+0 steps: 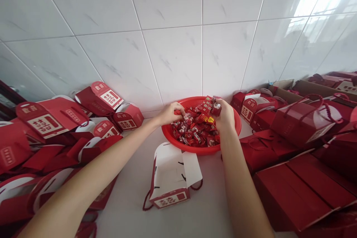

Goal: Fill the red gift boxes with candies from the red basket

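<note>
Head view: fingers (181,108) work within basket rim (195,150), tabletop (206,208) flanking box (171,200).

Grey-veined white wall tiles (173,61), catching a window's reflection (318,0), rise behind a pale tabletop (208,200) with red double-happiness gift boxes (64,111) heaped at left and red cord-handled boxes (290,122) near a brown cardboard carton (309,90) at right.

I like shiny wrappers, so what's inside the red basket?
The red basket holds small wrapped packets, mostly red, plus a yellow wrapper. The top packets cover its bottom, so what lies underneath can't be seen.
</note>
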A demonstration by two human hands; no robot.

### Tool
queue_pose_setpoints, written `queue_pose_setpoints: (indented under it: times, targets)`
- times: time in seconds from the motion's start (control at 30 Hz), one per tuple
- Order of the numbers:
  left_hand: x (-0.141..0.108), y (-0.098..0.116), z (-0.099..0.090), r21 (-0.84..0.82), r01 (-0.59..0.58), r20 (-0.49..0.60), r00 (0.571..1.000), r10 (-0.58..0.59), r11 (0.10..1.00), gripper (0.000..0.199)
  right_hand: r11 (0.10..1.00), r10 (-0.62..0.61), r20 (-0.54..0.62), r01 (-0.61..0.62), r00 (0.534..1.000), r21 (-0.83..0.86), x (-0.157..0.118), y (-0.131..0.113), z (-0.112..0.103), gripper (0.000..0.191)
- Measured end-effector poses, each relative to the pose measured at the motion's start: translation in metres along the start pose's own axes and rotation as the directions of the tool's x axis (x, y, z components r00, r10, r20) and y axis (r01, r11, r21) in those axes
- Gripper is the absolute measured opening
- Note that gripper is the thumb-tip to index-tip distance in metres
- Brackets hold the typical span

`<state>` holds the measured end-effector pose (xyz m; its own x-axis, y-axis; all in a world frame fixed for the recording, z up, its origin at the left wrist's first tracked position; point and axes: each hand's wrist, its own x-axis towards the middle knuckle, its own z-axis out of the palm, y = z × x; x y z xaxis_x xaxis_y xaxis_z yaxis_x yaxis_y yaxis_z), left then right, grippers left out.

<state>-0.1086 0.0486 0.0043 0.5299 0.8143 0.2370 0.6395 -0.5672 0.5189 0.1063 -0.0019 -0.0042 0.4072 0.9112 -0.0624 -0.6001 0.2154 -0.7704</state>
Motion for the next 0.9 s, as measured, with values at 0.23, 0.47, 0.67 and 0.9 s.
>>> queue_pose_setpoints:
  times: [0.23, 0.47, 0.67, 0.9]
  targets:
    - [-0.003, -0.006, 0.002, -0.119, 0.016, -0.042, 0.999, -0.022, 0.993, 0.011, 1.000, -0.023, 0.008, 0.023, 1.000, -0.010, 0.001, 0.000, 0.000, 0.012]
    - [-0.004, -0.011, -0.001, -0.036, 0.038, -0.024, 0.999, -0.039, 0.999, 0.026, 1.000, -0.014, 0.025, 0.014, 1.000, -0.002, -0.001, -0.001, -0.001, 0.012]
    - [-0.001, -0.001, 0.002, 0.205, -0.004, -0.084, 0.996, 0.022, 0.979, 0.028, 1.000, -0.011, 0.018, 0.012, 1.000, -0.009, -0.001, -0.001, 0.000, 0.012]
    - [0.022, 0.042, 0.036, 0.264, -0.252, 0.510, 0.856, 0.087, 0.931, 0.029, 0.998, -0.051, -0.063, 0.054, 0.997, 0.042, -0.004, -0.005, 0.003, 0.008]
